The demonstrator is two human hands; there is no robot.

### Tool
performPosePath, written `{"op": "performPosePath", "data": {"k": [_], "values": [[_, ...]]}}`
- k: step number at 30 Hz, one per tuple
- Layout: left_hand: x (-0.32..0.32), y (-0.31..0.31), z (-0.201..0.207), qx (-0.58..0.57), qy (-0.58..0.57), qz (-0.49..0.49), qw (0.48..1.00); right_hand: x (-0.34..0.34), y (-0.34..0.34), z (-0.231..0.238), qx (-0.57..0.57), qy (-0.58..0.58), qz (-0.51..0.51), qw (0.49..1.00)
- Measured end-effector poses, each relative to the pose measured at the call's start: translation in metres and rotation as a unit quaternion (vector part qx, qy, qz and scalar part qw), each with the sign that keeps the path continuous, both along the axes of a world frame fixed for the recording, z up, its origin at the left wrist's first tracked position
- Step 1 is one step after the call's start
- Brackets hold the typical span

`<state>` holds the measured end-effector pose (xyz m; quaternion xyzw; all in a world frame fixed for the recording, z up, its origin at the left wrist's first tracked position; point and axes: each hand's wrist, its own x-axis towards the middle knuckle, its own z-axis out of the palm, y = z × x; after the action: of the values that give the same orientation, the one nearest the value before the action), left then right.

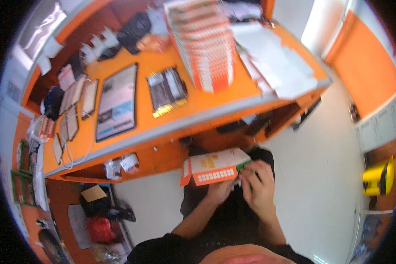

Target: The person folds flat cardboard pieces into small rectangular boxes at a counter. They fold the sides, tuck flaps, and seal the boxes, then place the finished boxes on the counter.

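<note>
Above my lap I hold a white and orange cardboard box [218, 162] with a yellow mark on top and a row of white shapes along its near side. My left hand [220, 192] is closed on it from below; the box hides most of those fingers. At the right end, beside a small green part [243, 164], the bent fingers of my right hand [258, 182] pinch the box's edge. A tall stack of similar orange and white boxes [204, 53] stands on the orange desk [156, 132] ahead, slightly blurred.
On the desk lie a tablet-like flat panel [117, 101], a black and gold packet [166, 90], white papers [277, 59] and several phone-like devices with a white cable [90, 147]. A yellow bin-like object [377, 177] is at the right. Lower left are a red bag [100, 229] and dark items.
</note>
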<state>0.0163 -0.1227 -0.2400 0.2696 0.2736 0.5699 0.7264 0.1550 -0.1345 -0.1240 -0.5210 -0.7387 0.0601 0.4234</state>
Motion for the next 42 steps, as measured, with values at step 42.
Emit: {"op": "performPosePath", "data": {"k": [42], "values": [[-0.073, 0.066, 0.195, 0.325, 0.738, -0.213, 0.552, -0.001, 0.052, 0.071, -0.104, 0.093, 0.180, 0.974]]}}
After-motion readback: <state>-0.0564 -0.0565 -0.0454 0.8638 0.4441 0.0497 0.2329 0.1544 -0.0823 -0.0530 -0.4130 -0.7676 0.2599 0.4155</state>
